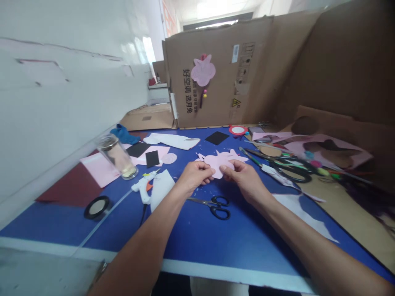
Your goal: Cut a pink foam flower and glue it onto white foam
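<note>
A pink paper cut-out (219, 161) with rounded lobes lies over the blue table (200, 234), held at its near edge by both hands. My left hand (195, 174) pinches its left side with curled fingers. My right hand (243, 176) pinches its right side. Black-handled scissors (216, 205) lie on the table just below my hands. A white glue gun (144, 186) rests left of my left hand, beside a white paper piece (162, 187).
A glass jar (119, 156), a black tape roll (97, 206), pink and black sheets lie at left. More scissors and pens (286, 164) clutter the right. A cardboard box (222, 70) carrying a pink cut-out stands behind. White wall at left.
</note>
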`<state>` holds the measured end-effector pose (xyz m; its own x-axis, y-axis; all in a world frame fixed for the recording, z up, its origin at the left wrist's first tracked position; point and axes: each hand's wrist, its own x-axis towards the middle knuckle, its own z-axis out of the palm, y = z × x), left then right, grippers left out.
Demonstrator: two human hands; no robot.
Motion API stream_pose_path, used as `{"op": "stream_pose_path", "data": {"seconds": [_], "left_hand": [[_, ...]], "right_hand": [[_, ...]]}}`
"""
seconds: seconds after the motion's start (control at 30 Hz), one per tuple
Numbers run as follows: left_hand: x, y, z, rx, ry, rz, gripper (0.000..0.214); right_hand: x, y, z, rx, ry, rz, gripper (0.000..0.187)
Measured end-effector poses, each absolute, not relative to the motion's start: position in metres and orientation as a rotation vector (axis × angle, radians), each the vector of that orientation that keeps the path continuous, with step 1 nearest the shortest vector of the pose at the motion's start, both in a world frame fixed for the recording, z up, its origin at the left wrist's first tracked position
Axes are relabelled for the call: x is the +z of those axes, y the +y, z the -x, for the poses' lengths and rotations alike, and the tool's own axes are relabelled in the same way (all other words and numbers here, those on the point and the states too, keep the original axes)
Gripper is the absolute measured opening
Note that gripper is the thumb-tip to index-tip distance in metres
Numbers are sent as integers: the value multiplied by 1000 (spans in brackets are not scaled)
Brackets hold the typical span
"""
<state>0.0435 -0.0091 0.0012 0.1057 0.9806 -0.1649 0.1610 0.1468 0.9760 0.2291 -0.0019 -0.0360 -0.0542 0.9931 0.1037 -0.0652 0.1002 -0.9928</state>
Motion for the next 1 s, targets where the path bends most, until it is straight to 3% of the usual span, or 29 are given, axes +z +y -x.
{"op": "stream_pose_path", "data": {"seconds": [0.33,0.43,0.57,0.7,0.8,0.87,1.0], "left_hand": [[-4,-6,-35,1171,1279,-1277,13],[8,-6,-33,1306,1315,-1222,12],[36,-16,-19,1444,1313,-1266,25],[56,-42,40,1686,1508,-1427,20],[58,-55,113,2142,1824,-1357,32],[54,-55,159,2318,1970,-1183,53],[37,-39,206,1995,2004,-1100,71]], "right_hand": [[-55,9,-235,1146,-1277,1132,43],[-53,10,-234,1127,-1275,1145,45],[-46,6,-234,1107,-1294,1167,48],[-44,3,-233,1100,-1300,1177,48],[-46,4,-232,1103,-1295,1178,43],[-48,5,-230,1106,-1292,1171,40],[-51,6,-228,1106,-1298,1168,38]]}}
